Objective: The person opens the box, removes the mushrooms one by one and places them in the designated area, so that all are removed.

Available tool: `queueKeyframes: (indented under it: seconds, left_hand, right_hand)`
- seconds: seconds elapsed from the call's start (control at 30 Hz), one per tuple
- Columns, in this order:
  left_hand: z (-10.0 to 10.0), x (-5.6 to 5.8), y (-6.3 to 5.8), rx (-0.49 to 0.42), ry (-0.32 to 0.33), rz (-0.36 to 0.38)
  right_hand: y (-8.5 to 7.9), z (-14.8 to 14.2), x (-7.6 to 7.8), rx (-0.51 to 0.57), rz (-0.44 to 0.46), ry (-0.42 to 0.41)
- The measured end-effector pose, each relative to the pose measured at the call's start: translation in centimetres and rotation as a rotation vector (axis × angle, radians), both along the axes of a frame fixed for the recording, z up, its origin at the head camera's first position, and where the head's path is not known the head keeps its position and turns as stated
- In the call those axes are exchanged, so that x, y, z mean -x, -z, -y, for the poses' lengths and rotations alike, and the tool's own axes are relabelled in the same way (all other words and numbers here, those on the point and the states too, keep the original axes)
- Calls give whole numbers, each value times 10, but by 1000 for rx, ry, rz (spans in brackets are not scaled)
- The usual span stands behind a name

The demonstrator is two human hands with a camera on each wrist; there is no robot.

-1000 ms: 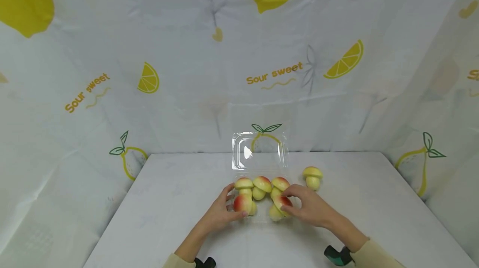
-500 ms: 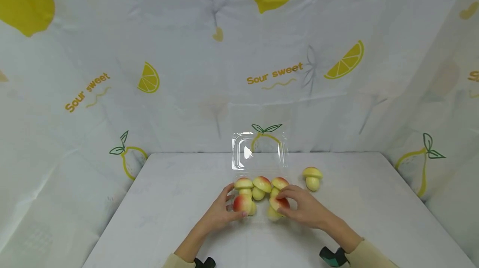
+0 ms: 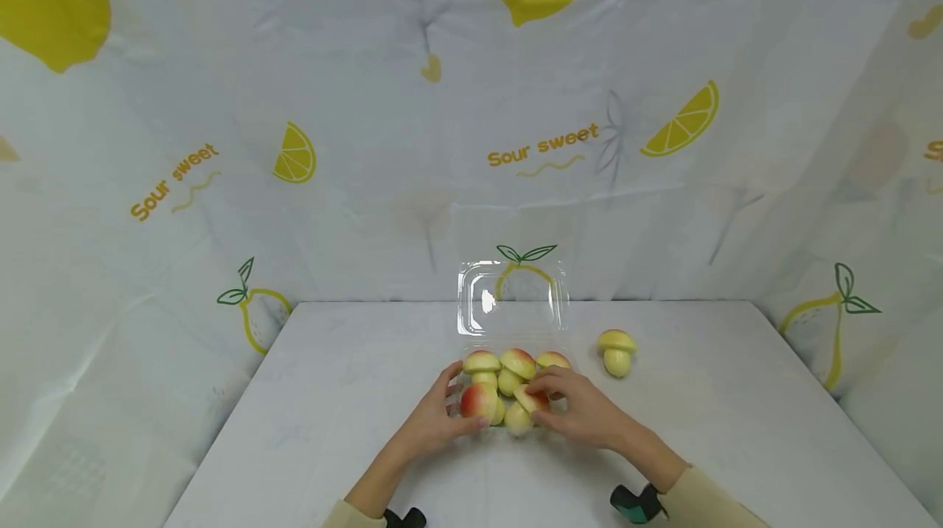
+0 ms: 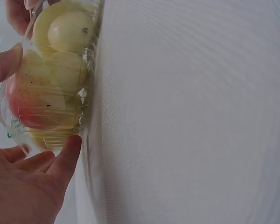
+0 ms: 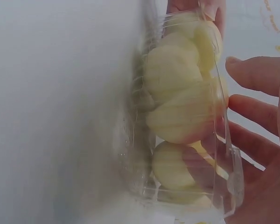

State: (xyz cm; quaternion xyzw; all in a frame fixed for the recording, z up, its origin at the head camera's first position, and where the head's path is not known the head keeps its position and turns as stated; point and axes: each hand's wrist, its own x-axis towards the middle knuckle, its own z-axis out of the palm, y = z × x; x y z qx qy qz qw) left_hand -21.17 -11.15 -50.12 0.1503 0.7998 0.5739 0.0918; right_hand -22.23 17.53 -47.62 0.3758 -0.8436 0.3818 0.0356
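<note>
A clear plastic clamshell box point(image 4: 87, 70) lies open on the table, its lid point(image 3: 471, 317) raised at the back. Inside are several toy mushrooms, pale yellow with reddish caps. Three of these mushrooms point(image 3: 517, 362) form the back row, the right one partly covered by my right hand. At the front left lies a mushroom point(image 3: 477, 401) with its red cap toward my left hand point(image 3: 435, 413), which grips the box's left side, thumb at the front. My right hand point(image 3: 582, 411) pinches the front right mushroom point(image 3: 519, 418) by its cap, inside the box.
One more toy mushroom point(image 3: 616, 352) stands on the white tabletop point(image 3: 354, 364) to the right of the box. A white curtain point(image 3: 383, 184) with lemon prints hangs behind the table. Black straps show at both wrists.
My right hand has moved left with the front right mushroom, bringing it closer to the front left one. The left hand stays at the side of the box.
</note>
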Motion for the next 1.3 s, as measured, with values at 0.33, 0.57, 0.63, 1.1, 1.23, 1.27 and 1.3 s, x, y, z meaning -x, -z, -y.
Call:
queueKeyframes:
  seconds: [0.33,0.57,0.63,1.1,1.23,1.27,1.3]
  left_hand:
    - [0,2,3,3,-1,-1]
    - [2,4,7,13,-1,7]
    - [2,5,7,18,-1,3]
    - [1,5,11,41,-6,-20]
    - [0,5,10,37,-5,-18]
    - [0,5,10,37,-5,-17]
    - [0,5,10,37,-6,-18]
  right_hand:
    - [2,9,5,10,55,26]
    - [-3,15,6,-67,40,45]
    - [-3,16,6,-82,21,55]
    - [-3,10,7,95,-92,23]
    - [-4,8,9,126,-101,25]
    - [-4,7,9,130,-94,28]
    - [-5,7,10,131,-86,31]
